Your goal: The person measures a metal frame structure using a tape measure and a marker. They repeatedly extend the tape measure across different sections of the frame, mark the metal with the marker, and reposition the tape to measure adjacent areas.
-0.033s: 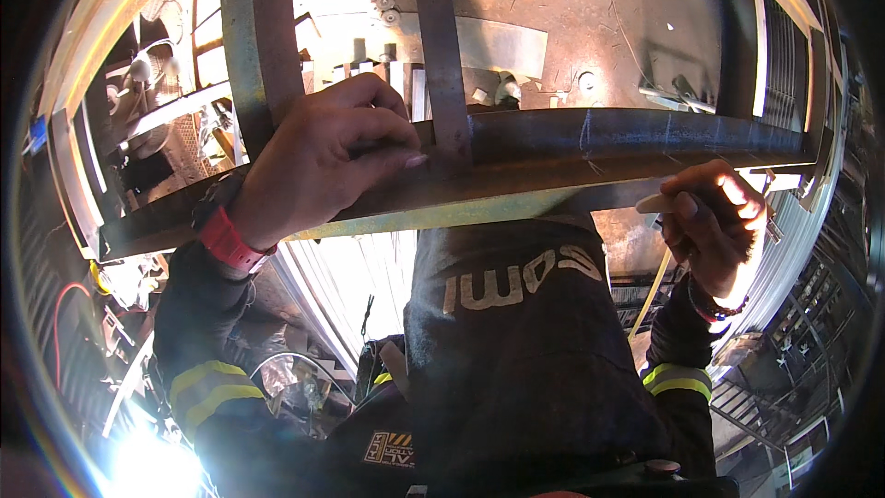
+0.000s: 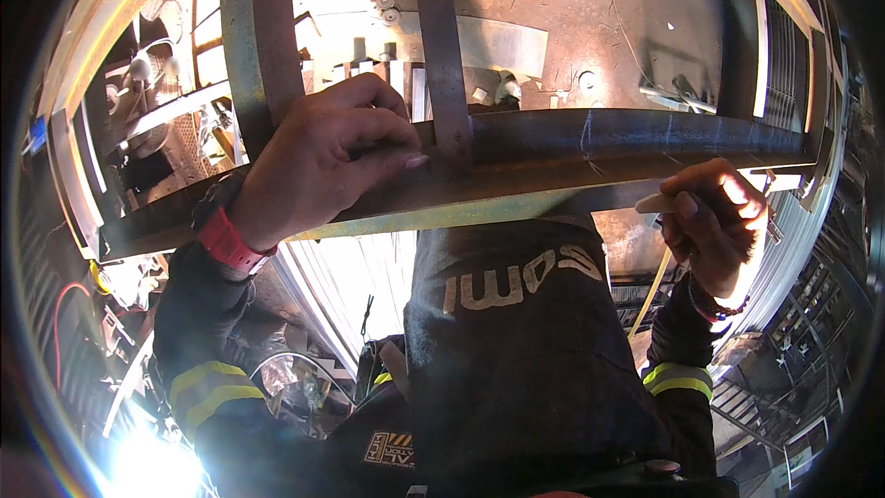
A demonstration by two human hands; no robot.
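Evidently my right hand [image 2: 714, 221] pinches a pale stick [image 2: 651, 204] near the steel beam [image 2: 544, 177]: likely light, brittle, best held near its tip. My left hand [image 2: 324, 152] is curled, hold unclear.

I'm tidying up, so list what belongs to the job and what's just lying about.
Likely in use:
pale piece in the right hand's grip
steel beam with chalky marks
crossing steel bar

Apparently lying about:
two round discs
thin cable
grey sheet
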